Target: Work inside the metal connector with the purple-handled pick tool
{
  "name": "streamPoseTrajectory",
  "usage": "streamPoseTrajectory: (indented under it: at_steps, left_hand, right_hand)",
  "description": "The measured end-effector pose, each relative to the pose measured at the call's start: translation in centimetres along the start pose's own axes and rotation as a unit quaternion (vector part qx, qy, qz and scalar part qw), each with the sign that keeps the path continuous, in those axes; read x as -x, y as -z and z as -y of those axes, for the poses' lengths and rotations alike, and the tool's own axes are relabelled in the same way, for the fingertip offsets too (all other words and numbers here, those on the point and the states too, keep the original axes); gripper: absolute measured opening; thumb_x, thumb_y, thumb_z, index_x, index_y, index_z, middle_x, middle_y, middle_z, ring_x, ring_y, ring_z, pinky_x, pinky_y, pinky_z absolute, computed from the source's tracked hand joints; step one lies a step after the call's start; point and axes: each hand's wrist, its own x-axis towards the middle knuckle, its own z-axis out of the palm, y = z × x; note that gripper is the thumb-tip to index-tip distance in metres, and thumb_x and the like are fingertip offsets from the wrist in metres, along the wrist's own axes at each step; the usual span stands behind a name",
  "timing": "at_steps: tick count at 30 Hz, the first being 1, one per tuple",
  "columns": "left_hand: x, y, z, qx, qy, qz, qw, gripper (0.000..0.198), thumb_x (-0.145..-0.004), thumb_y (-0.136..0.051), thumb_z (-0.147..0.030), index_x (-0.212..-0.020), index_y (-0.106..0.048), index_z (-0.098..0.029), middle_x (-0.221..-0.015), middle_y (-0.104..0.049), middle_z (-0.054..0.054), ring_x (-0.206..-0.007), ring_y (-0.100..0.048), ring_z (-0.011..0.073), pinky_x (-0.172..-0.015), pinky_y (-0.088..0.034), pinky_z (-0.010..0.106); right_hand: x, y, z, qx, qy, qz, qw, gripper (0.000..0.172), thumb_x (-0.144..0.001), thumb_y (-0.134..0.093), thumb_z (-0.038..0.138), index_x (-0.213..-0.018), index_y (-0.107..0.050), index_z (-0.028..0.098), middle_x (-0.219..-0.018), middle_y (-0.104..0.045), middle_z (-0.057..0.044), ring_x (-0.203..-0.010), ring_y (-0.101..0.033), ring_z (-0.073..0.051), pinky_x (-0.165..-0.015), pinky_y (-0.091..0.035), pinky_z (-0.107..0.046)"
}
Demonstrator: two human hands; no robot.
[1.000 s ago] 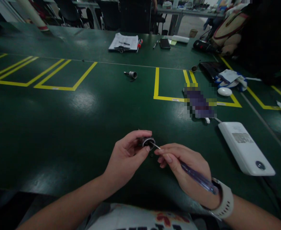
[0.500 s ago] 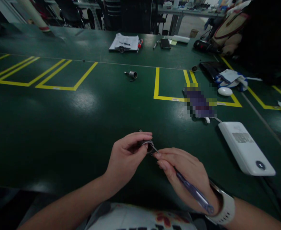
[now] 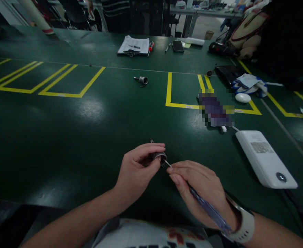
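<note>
My left hand [image 3: 138, 168] is closed around a small cup-shaped metal part [image 3: 162, 156], its open end turned toward my right hand. A thin shaft of the part pokes out beyond my left fingers. In my right hand [image 3: 200, 189] is a screwdriver [image 3: 209, 208] with a clear purple handle, its thin metal blade pointing into the mouth of the part. The blade's tip is hidden inside. A similar metal part [image 3: 142, 80] lies on the green table farther ahead.
To the right lie a white power bank [image 3: 266, 158] with a cable, a blurred-out phone [image 3: 214, 110], a white oval case [image 3: 242, 98] and a cloth [image 3: 249, 84]. A clipboard with papers [image 3: 134, 45] and a red screwdriver [image 3: 150, 48] are at the back. Yellow tape [image 3: 169, 89] marks the table [image 3: 102, 137].
The screwdriver has turned a little in my right hand, and its handle end has shifted slightly down and right. My left hand has barely moved with the metal part.
</note>
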Motion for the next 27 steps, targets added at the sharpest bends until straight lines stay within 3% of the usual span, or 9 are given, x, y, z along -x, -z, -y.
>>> streamPoseTrajectory:
  at_steps: [7, 9, 11, 13, 15, 17, 19, 22, 27]
  left_hand:
    - [0.1, -0.1, 0.1, 0.005, 0.015, 0.007, 1.000, 0.014, -0.069, -0.062, -0.012, -0.078, -0.072, -0.018, -0.095, -0.070, 0.005, -0.085, -0.066, 0.0181, -0.078, -0.055, 0.029]
    - [0.0, -0.2, 0.0, 0.016, 0.027, 0.003, 1.000, 0.013, -0.068, -0.063, -0.012, -0.077, -0.071, -0.018, -0.095, -0.070, 0.006, -0.084, -0.066, 0.0185, -0.077, -0.054, 0.029]
    - [-0.1, -0.1, 0.0, 0.032, 0.045, -0.001, 0.998, 0.014, -0.068, -0.063, -0.013, -0.079, -0.069, -0.017, -0.094, -0.070, 0.006, -0.083, -0.066, 0.0187, -0.075, -0.055, 0.029]
    - [-0.2, 0.0, 0.1, 0.059, 0.060, -0.013, 0.996, 0.018, -0.068, -0.063, -0.012, -0.086, -0.066, -0.016, -0.095, -0.070, 0.007, -0.083, -0.066, 0.0187, -0.075, -0.054, 0.030]
    - [-0.5, 0.2, 0.1, 0.090, 0.066, -0.028, 0.993, 0.022, -0.068, -0.065, -0.012, -0.090, -0.062, -0.015, -0.098, -0.069, 0.008, -0.085, -0.066, 0.0191, -0.075, -0.054, 0.030]
    - [-0.7, 0.4, 0.2, 0.115, 0.069, -0.039, 0.990, 0.024, -0.067, -0.066, -0.013, -0.090, -0.060, -0.014, -0.101, -0.068, 0.008, -0.089, -0.065, 0.0198, -0.076, -0.054, 0.030]
    - [-0.9, 0.5, 0.2, 0.133, 0.074, -0.043, 0.987, 0.025, -0.066, -0.068, -0.013, -0.090, -0.059, -0.014, -0.101, -0.067, 0.008, -0.090, -0.065, 0.0202, -0.076, -0.054, 0.030]
    - [-1.1, 0.6, 0.1, 0.151, 0.081, -0.040, 0.984, 0.026, -0.065, -0.069, -0.013, -0.089, -0.059, -0.014, -0.099, -0.067, 0.007, -0.089, -0.065, 0.0201, -0.076, -0.054, 0.030]
    - [-0.9, 0.5, -0.1, 0.159, 0.088, -0.033, 0.983, 0.024, -0.066, -0.069, -0.013, -0.089, -0.061, -0.014, -0.097, -0.067, 0.007, -0.090, -0.065, 0.0207, -0.077, -0.053, 0.031]
  right_hand:
    - [0.4, -0.5, 0.1, 0.049, 0.006, 0.019, 0.999, 0.015, -0.084, -0.050, 0.009, -0.092, -0.062, 0.015, -0.083, -0.071, -0.008, -0.076, -0.067, -0.018, -0.069, -0.055, -0.030]
    - [0.2, -0.3, 0.2, 0.024, -0.003, 0.019, 1.000, 0.016, -0.085, -0.050, 0.010, -0.090, -0.063, 0.016, -0.082, -0.071, -0.007, -0.075, -0.067, -0.017, -0.069, -0.055, -0.029]
    - [-0.1, 0.2, 0.0, -0.050, -0.062, 0.013, 0.997, 0.017, -0.086, -0.049, 0.014, -0.085, -0.065, 0.016, -0.077, -0.071, -0.006, -0.071, -0.066, -0.016, -0.067, -0.054, -0.028]
    - [-0.5, 0.7, -0.6, -0.158, -0.185, 0.005, 0.970, 0.023, -0.088, -0.048, 0.021, -0.076, -0.067, 0.017, -0.071, -0.069, -0.005, -0.063, -0.064, -0.014, -0.059, -0.053, -0.025]
    - [-0.7, 1.0, -1.5, -0.264, -0.314, 0.005, 0.912, 0.029, -0.087, -0.050, 0.032, -0.069, -0.066, 0.015, -0.064, -0.068, -0.004, -0.053, -0.061, -0.012, -0.050, -0.050, -0.023]
    - [-0.8, 1.0, -2.5, -0.323, -0.387, 0.031, 0.863, 0.030, -0.083, -0.056, 0.038, -0.067, -0.065, 0.014, -0.060, -0.066, -0.003, -0.049, -0.058, -0.010, -0.046, -0.047, -0.021]
    - [-0.8, 0.8, -3.1, -0.342, -0.421, 0.055, 0.839, 0.031, -0.080, -0.059, 0.041, -0.067, -0.064, 0.013, -0.059, -0.065, -0.003, -0.048, -0.057, -0.009, -0.045, -0.046, -0.020]
    - [-0.9, 0.5, -3.3, -0.338, -0.434, 0.079, 0.832, 0.032, -0.080, -0.059, 0.042, -0.067, -0.064, 0.012, -0.059, -0.064, -0.003, -0.049, -0.056, -0.008, -0.046, -0.045, -0.019]
    - [-0.9, 0.1, -2.6, -0.294, -0.419, 0.103, 0.853, 0.034, -0.081, -0.056, 0.042, -0.066, -0.063, 0.012, -0.059, -0.062, -0.003, -0.050, -0.056, -0.008, -0.047, -0.046, -0.019]
